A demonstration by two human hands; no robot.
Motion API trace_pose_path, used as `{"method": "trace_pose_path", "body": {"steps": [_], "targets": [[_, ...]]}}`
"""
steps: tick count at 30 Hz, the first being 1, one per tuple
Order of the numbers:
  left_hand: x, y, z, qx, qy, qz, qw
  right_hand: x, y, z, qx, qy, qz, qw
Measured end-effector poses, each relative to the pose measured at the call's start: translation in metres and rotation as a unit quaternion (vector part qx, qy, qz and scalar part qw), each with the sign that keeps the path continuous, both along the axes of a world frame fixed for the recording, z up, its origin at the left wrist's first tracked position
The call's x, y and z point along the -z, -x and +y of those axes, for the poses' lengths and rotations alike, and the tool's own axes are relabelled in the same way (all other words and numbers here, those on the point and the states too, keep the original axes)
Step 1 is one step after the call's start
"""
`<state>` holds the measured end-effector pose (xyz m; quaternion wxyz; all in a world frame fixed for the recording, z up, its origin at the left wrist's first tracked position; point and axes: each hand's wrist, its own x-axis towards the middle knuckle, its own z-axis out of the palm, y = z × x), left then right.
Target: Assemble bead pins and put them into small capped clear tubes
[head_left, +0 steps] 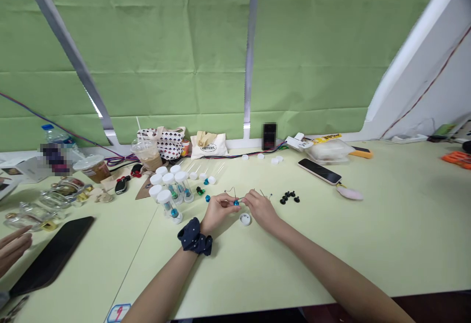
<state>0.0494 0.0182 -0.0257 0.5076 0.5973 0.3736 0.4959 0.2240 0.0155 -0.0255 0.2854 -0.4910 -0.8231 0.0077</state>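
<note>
My left hand (220, 210), with a dark dotted scrunchie (195, 237) on its wrist, pinches a small shiny blue ball (236, 203). A thin bent wire (233, 191) rises beside the ball. The fingers of my right hand (260, 209) are closed close to it, around a thin metal piece whose kind is too small to tell. Just below the hands lies a white round cap (245, 219) with tiny bits inside. Another blue ball (208, 198) rests left of my left hand. Several black knobs (290, 197) lie right of my right hand.
Clear tubes with white caps (170, 205) stand in a group at left. A phone (319, 172) lies at right, and a plastic box (328, 152) behind it. An iced drink (147, 155) stands at the back. Another person's hand (14, 249) is at far left, near a black phone (55, 254).
</note>
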Motion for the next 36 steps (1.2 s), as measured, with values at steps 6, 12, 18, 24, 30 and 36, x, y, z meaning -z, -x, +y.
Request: {"method": "trace_pose_path", "body": {"steps": [6, 12, 18, 24, 30, 36], "targets": [[-0.002, 0.0, -0.001, -0.002, 0.009, -0.004, 1.0, -0.003, -0.001, 0.001, -0.055, 0.034, 0.111, 0.992], [-0.001, 0.001, -0.001, -0.005, 0.012, -0.003, 1.0, -0.007, -0.006, 0.001, -0.109, 0.035, 0.125, 0.986], [-0.002, 0.0, -0.002, 0.007, 0.007, -0.006, 1.0, -0.01, -0.004, -0.005, -0.058, -0.031, 0.09, 0.994], [-0.005, -0.001, -0.003, 0.012, -0.002, 0.001, 1.0, -0.005, 0.0, -0.005, -0.034, -0.053, 0.068, 0.996], [-0.005, -0.002, -0.004, 0.015, -0.004, 0.007, 1.0, -0.002, 0.001, -0.003, -0.008, -0.061, 0.045, 0.997], [-0.004, -0.001, -0.004, 0.017, 0.002, 0.008, 1.0, -0.001, 0.002, -0.003, -0.029, 0.023, 0.058, 0.998]]}}
